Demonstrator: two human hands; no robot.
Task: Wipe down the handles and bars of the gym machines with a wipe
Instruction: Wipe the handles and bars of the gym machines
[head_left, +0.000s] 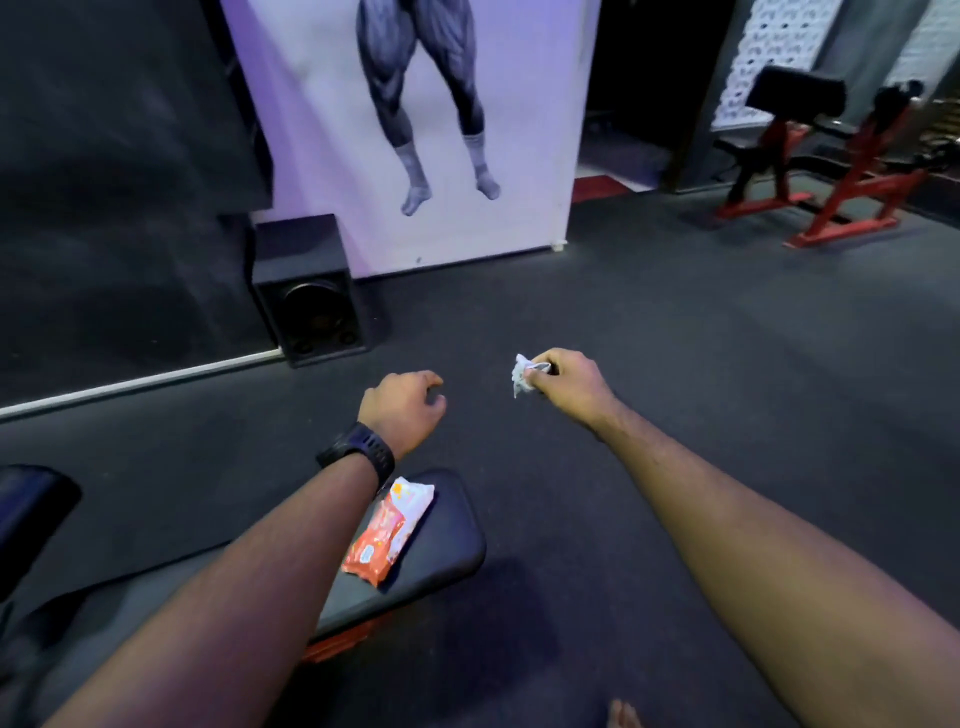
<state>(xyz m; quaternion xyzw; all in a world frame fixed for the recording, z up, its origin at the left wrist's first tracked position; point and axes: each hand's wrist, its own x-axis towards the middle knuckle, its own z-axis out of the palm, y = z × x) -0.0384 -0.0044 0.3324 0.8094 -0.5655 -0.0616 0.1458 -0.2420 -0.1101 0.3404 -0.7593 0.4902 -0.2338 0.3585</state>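
Note:
My right hand (566, 382) grips a crumpled white wipe (522, 375) that sticks out to the left of my fist, held out over the dark floor. My left hand (405, 408), with a black watch on the wrist, hangs beside it with loosely curled fingers and holds nothing. An orange and white pack of wipes (387, 530) lies on the black padded bench (447, 540) under my left forearm. Red gym machines (831, 171) with black pads stand at the far right, well away from both hands.
A black speaker box (306, 296) stands on the floor against the wall, beside a large poster of muscular legs (415, 130). Another black pad (31, 509) shows at the left edge. Dark rubber flooring (675, 322) spreads between me and the machines.

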